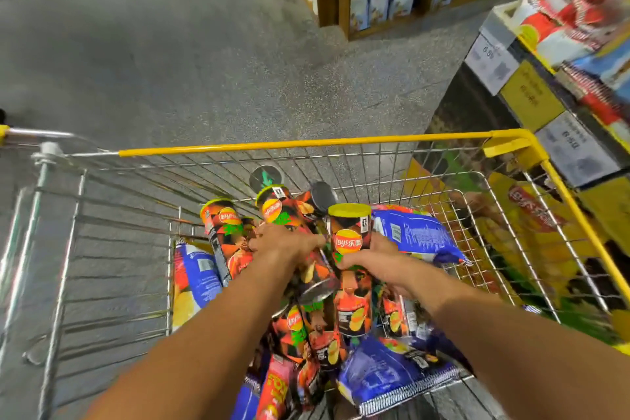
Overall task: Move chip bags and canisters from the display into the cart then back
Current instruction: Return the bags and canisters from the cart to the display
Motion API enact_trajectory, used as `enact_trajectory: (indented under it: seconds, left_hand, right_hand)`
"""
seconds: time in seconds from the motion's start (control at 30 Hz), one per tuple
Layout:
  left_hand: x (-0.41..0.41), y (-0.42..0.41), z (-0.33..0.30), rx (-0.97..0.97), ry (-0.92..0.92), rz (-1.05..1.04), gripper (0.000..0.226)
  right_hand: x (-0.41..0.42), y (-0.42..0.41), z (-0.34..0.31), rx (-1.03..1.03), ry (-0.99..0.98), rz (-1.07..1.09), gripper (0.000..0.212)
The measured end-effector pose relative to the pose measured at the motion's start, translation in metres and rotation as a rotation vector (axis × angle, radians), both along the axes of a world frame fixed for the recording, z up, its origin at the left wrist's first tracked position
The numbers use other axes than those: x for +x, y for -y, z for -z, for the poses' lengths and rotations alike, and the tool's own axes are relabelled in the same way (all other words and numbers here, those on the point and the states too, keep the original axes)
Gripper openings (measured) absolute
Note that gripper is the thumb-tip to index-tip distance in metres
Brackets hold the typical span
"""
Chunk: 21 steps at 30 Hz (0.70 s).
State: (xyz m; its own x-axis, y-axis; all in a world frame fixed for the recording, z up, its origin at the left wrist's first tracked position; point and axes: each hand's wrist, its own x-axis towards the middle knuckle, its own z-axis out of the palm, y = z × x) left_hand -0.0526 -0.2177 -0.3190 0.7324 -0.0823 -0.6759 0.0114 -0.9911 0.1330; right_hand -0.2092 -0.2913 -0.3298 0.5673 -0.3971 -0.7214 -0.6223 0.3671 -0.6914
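Cart (pixel 341 144), wire-sided with yellow rim, takes up the lower view; the display (pixel 559 54) of red and blue bags stands just beyond its right rim, grey floor open past its front rim. Inside the cart, blue chip bags (pixel 416 235) lie along both walls around a heap of canisters. Right hand (pixel 370 261) curls round an upright yellow-lidded canister (pixel 349 269) mid-cart, thumb across its front; left hand (pixel 283 242) grips a tilted canister (pixel 272 208) just left, fingers mostly hidden.
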Motion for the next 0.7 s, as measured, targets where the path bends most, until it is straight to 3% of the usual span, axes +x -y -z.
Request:
enact_trajectory:
  seconds: [0.1,0.17,0.3,0.4,0.53,0.7]
  left_hand:
    - [-0.004,-0.011,-0.008,-0.291,-0.102,0.026,0.109]
    - [-0.013,-0.018,-0.026,-0.530,-0.178,0.046,0.089]
    - [-0.031,-0.014,-0.071,-0.848,-0.425,0.038,0.072]
    - [-0.043,-0.001,-0.103,-0.937,-0.352,0.069,0.050]
    - [-0.065,0.014,-0.137,-0.930,-0.282,0.306,0.080]
    - [-0.116,0.031,-0.180,-1.121,-0.355,0.536,0.033]
  right_hand:
    - [-0.001,0.010,-0.025,0.010,0.063,0.058,0.026]
    - [-0.004,0.014,-0.044,-0.011,0.098,0.113,0.044]
    - [-0.019,0.020,-0.080,0.007,0.150,0.256,0.055]
    - [-0.041,0.023,-0.106,-0.057,0.127,0.297,0.090]
    - [-0.080,0.024,-0.148,-0.241,0.179,0.342,0.060]
    - [-0.135,0.024,-0.194,-0.423,0.266,0.463,0.037]
